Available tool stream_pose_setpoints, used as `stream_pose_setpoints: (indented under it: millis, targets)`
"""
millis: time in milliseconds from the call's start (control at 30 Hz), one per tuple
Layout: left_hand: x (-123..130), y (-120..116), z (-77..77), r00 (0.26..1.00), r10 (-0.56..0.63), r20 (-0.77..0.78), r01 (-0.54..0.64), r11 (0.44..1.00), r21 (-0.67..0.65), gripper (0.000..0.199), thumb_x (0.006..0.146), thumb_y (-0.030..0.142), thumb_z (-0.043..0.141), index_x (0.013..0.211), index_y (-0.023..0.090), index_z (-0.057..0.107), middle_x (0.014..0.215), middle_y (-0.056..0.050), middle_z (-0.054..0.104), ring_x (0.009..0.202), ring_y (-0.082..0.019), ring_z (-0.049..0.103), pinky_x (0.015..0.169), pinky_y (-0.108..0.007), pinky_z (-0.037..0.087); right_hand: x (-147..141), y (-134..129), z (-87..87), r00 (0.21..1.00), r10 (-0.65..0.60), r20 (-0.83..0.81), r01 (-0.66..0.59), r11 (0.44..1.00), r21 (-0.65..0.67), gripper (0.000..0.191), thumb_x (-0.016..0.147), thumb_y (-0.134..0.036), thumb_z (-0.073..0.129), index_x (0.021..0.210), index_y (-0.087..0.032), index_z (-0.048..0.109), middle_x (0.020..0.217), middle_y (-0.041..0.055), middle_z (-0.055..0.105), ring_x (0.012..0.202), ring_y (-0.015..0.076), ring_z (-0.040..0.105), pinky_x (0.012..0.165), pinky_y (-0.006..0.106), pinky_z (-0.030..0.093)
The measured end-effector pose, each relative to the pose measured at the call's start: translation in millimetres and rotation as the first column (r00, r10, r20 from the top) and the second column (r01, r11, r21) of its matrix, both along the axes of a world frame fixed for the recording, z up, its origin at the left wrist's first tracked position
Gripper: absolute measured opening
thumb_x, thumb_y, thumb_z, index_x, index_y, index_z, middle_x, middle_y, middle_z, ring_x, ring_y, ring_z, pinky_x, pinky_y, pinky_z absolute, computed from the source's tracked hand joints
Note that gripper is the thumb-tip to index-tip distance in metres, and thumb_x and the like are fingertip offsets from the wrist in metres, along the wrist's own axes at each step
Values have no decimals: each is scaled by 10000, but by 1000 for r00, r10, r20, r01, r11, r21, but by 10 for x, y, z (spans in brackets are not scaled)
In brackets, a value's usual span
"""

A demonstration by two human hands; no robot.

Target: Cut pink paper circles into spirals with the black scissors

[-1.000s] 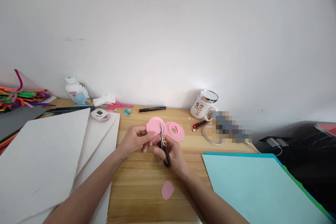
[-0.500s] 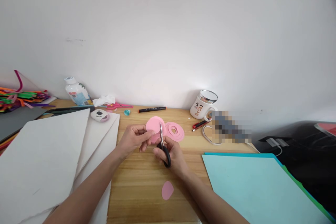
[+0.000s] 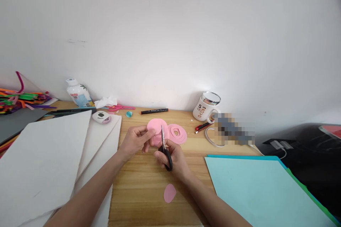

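Observation:
My left hand (image 3: 138, 140) pinches a round pink paper piece (image 3: 156, 124) between thumb and fingers, above the wooden desk. In my right hand (image 3: 172, 158) is a pair of black-handled scissors (image 3: 167, 158), its blades pointing up and lying against the right part of the pink piece. Whether the blades are cutting cannot be made out. Just right of the held piece, pink paper rings (image 3: 182, 134) lie nested on the desk. A small pink petal-shaped paper piece (image 3: 169, 193) rests nearer to me, below my right hand.
White boards (image 3: 39, 163) cover the left side, with a white-and-pink tape dispenser (image 3: 101, 117) on them. Behind are a bottle (image 3: 78, 92), pink scissors (image 3: 121, 107), a black marker (image 3: 154, 111) and a white mug (image 3: 205, 108). Light-blue sheets (image 3: 266, 191) lie at right.
The held pink paper has shifted slightly left. The scissors have moved a little left and down with my right hand. Everything on the desk stays in place.

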State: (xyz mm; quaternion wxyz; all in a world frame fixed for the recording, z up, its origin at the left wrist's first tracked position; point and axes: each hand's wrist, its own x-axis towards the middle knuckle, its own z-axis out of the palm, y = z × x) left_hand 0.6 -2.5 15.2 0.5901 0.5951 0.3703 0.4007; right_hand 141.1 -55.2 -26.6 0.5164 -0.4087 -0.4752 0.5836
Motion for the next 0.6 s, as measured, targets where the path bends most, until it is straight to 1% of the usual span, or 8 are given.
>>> stream_pose_setpoints:
  millis: [100,233,300,367,433,467,600]
  targets:
    - [23,-16,-23,999,-33,-32,32,999,-13,377,741,410,612,507,120,556,403,34,503,299,-57,446,306,-162,318,-17,-13,1,1000,23,-3,-23,1000,1,380,619,-444,719,735,-177,474,456,-88,451,334,55,380,332,170,302]
    - [17,-17,-51,999,-36,-38,35,999,-27,369,741,399,612,505,119,560,434,20,544,293,-51,443,292,-159,311,-16,-5,10,999,46,3,-46,999,25,366,631,-431,722,757,-183,484,467,-81,477,355,67,396,354,180,316]
    - [3,-14,-61,996,-70,-51,69,997,-36,340,744,378,612,524,122,569,444,20,560,289,-51,448,289,-156,312,-9,7,21,998,58,-25,-56,995,78,361,631,-414,733,779,-182,500,544,-49,531,419,82,443,416,200,369]
    - [-10,-12,-71,991,-110,-73,107,993,-45,323,751,359,607,531,124,575,440,23,564,286,-50,452,290,-152,310,-4,19,28,994,83,-72,-73,989,132,362,634,-399,740,813,-184,510,651,-9,579,521,115,516,524,240,430]
    - [-18,-10,-80,988,-124,-93,121,992,-46,326,755,347,603,519,124,570,440,23,564,288,-49,458,292,-148,304,1,29,25,989,108,-99,-92,983,156,364,645,-397,738,842,-191,512,711,15,601,607,153,570,614,284,457]
    - [-20,-9,-83,987,-122,-101,119,992,-43,331,757,343,601,512,123,565,439,23,562,289,-48,460,294,-146,300,3,33,19,989,114,-99,-97,983,158,366,649,-402,735,852,-195,512,717,20,606,626,166,583,633,299,461]
    - [-18,-4,-91,987,-119,-110,117,993,-28,337,762,342,596,508,124,552,437,29,551,289,-44,457,297,-142,288,18,46,-16,992,108,-60,-97,982,160,367,653,-437,727,846,-203,521,713,28,617,609,174,579,593,295,457]
